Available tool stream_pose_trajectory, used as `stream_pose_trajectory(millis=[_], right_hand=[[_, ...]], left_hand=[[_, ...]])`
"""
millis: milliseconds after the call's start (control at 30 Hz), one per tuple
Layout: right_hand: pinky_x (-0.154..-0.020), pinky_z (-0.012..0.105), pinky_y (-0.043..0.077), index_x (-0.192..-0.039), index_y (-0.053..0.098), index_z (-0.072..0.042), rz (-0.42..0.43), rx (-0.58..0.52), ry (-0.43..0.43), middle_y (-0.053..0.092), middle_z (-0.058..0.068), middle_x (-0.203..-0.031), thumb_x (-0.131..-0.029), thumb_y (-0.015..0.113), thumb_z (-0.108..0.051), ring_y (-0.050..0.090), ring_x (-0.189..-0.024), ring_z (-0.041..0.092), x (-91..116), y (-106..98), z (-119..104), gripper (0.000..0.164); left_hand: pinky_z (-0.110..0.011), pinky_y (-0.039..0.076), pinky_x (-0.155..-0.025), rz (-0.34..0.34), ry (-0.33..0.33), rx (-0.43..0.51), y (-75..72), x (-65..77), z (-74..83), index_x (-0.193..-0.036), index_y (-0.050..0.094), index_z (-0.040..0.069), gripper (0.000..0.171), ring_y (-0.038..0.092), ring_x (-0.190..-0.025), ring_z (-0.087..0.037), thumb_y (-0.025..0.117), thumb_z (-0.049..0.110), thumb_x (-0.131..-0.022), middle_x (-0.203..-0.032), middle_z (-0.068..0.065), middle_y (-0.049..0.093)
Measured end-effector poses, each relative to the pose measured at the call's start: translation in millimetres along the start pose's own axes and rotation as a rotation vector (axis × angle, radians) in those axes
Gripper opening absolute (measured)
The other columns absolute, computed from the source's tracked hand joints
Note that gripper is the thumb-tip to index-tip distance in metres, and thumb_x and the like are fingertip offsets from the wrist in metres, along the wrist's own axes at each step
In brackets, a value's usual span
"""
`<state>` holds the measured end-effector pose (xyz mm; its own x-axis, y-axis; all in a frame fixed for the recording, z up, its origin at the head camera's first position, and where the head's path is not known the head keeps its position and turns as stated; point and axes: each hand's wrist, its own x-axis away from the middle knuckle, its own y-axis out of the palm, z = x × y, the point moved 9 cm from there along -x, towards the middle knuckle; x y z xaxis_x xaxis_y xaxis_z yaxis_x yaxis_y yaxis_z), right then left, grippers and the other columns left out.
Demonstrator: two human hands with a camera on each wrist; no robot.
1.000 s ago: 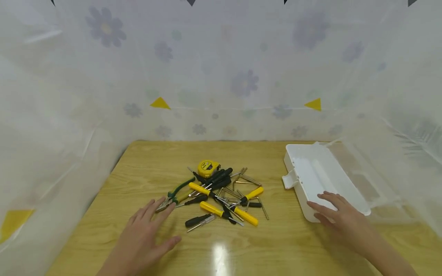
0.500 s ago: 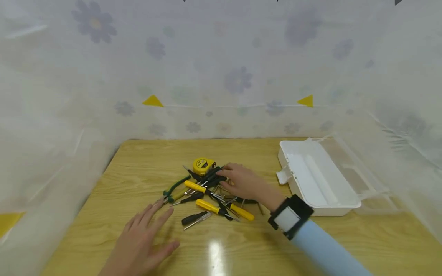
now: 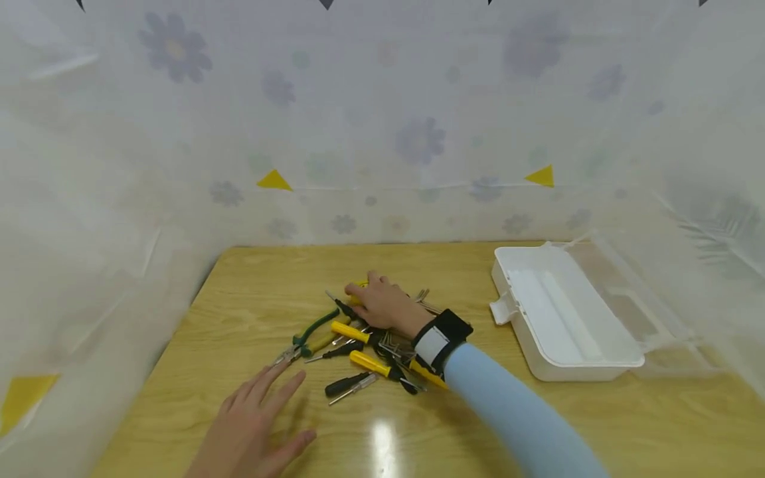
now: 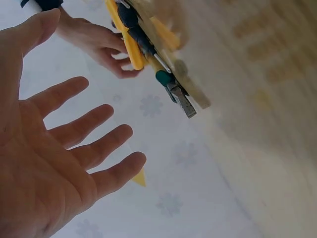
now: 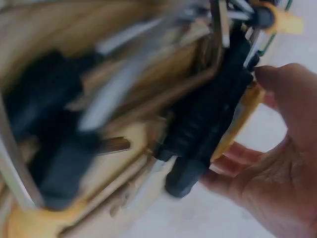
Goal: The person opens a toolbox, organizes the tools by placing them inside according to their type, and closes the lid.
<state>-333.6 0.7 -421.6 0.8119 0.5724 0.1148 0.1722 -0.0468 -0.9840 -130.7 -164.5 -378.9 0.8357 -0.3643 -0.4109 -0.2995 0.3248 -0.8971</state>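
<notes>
My right hand (image 3: 385,304) reaches over the far side of a tool heap and grips a yellow tape measure (image 5: 242,119), mostly hidden under the fingers in the head view. In the right wrist view, thumb and fingers lie on opposite sides of it, beside black-handled screwdrivers (image 5: 205,111). My left hand (image 3: 254,415) is spread with straight fingers and holds nothing. Its fingertips are near the nose of the green-handled pliers (image 3: 317,325). Yellow-handled screwdrivers (image 3: 369,362), a clear-handled screwdriver (image 3: 355,388) and several brass-coloured hex keys (image 3: 423,296) make up the rest of the heap.
To the right on the wooden table (image 3: 239,292) stands a white box (image 3: 588,373), its see-through lid (image 3: 657,325) swung back to the right. Pale flowered sheeting (image 3: 382,133) encloses the table at the back and sides.
My right hand has moved left from beside the white box, over the heap, to the tape measure, now gripping it. The left hand has hardly moved.
</notes>
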Motion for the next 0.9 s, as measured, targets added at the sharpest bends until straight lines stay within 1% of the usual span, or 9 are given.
stream_pose_trajectory(millis=[100,200,333,467,567,633,700,800,900], right_hand=[[-0.072,0.050,0.052,-0.143,0.050,-0.029,-0.010,0.004,0.065,0.048,0.024,-0.137,-0.107,0.053,-0.033,0.055,-0.099,0.039,11,-1,12,0.037],[-0.071,0.047,0.047,-0.139,0.052,-0.027,-0.023,-0.008,0.117,0.052,0.023,-0.129,-0.105,0.056,-0.034,0.052,-0.093,0.037,25,-2,26,0.035],[-0.072,0.043,0.045,-0.142,0.054,-0.019,0.006,-0.085,0.112,0.058,0.022,-0.121,-0.102,0.062,-0.035,0.053,-0.090,0.031,40,-7,36,0.043],[-0.068,0.037,0.047,-0.144,0.053,-0.010,0.077,-0.162,0.099,0.062,0.021,-0.121,-0.098,0.069,-0.032,0.057,-0.086,0.024,46,-16,40,0.053],[-0.065,0.034,0.046,-0.139,0.056,-0.007,0.143,-0.173,0.099,0.065,0.018,-0.119,-0.095,0.070,-0.030,0.056,-0.080,0.020,49,-22,41,0.051],[-0.063,0.031,0.044,-0.131,0.060,-0.007,0.186,-0.163,0.090,0.067,0.014,-0.113,-0.094,0.070,-0.030,0.054,-0.075,0.018,54,-25,40,0.045],[-0.061,0.029,0.042,-0.119,0.064,-0.009,0.238,-0.149,0.077,0.068,0.009,-0.106,-0.092,0.072,-0.030,0.050,-0.070,0.015,60,-29,38,0.036],[-0.058,0.026,0.037,-0.100,0.064,-0.011,0.323,-0.139,0.050,0.062,0.004,-0.093,-0.088,0.075,-0.029,0.044,-0.065,0.013,75,-38,37,0.025],[-0.057,0.024,0.037,-0.093,0.063,-0.012,0.393,-0.147,0.043,0.058,0.002,-0.089,-0.085,0.078,-0.026,0.043,-0.064,0.011,95,-50,39,0.022]], left_hand=[[-0.059,0.057,-0.082,-0.008,0.017,-0.021,-2.9,-0.9,0.4,-0.141,0.061,0.022,0.079,0.065,-0.117,-0.038,0.083,0.059,-0.076,-0.142,-0.009,0.061],[-0.060,0.057,-0.083,-0.032,0.008,-0.034,-6.1,-2.5,-2.6,-0.143,0.060,0.023,0.078,0.064,-0.119,-0.040,0.082,0.060,-0.077,-0.145,-0.009,0.059],[-0.062,0.056,-0.084,-0.054,-0.010,-0.033,-11.6,-4.4,-7.5,-0.143,0.061,0.023,0.077,0.063,-0.121,-0.041,0.082,0.058,-0.078,-0.147,-0.008,0.058],[-0.062,0.055,-0.087,-0.032,0.004,-0.020,-16.6,-7.0,-6.7,-0.142,0.062,0.023,0.074,0.063,-0.122,-0.040,0.083,0.055,-0.079,-0.147,-0.008,0.058],[-0.062,0.055,-0.087,-0.022,0.013,-0.012,-18.4,-8.0,-5.1,-0.141,0.062,0.026,0.070,0.063,-0.123,-0.040,0.082,0.053,-0.080,-0.146,-0.008,0.058],[-0.062,0.055,-0.086,-0.027,0.012,-0.010,-17.7,-7.5,-5.0,-0.141,0.062,0.027,0.069,0.063,-0.123,-0.039,0.082,0.053,-0.080,-0.147,-0.008,0.058],[-0.062,0.055,-0.085,-0.034,0.005,-0.011,-16.9,-6.5,-5.3,-0.140,0.063,0.028,0.068,0.063,-0.122,-0.039,0.082,0.053,-0.080,-0.147,-0.009,0.058],[-0.062,0.056,-0.084,-0.040,-0.006,-0.013,-15.2,-5.2,-5.9,-0.140,0.063,0.027,0.067,0.064,-0.121,-0.039,0.081,0.054,-0.081,-0.147,-0.009,0.058],[-0.062,0.056,-0.084,-0.044,-0.011,-0.012,-14.3,-4.2,-6.3,-0.139,0.064,0.027,0.067,0.064,-0.120,-0.038,0.081,0.053,-0.081,-0.147,-0.009,0.058]])
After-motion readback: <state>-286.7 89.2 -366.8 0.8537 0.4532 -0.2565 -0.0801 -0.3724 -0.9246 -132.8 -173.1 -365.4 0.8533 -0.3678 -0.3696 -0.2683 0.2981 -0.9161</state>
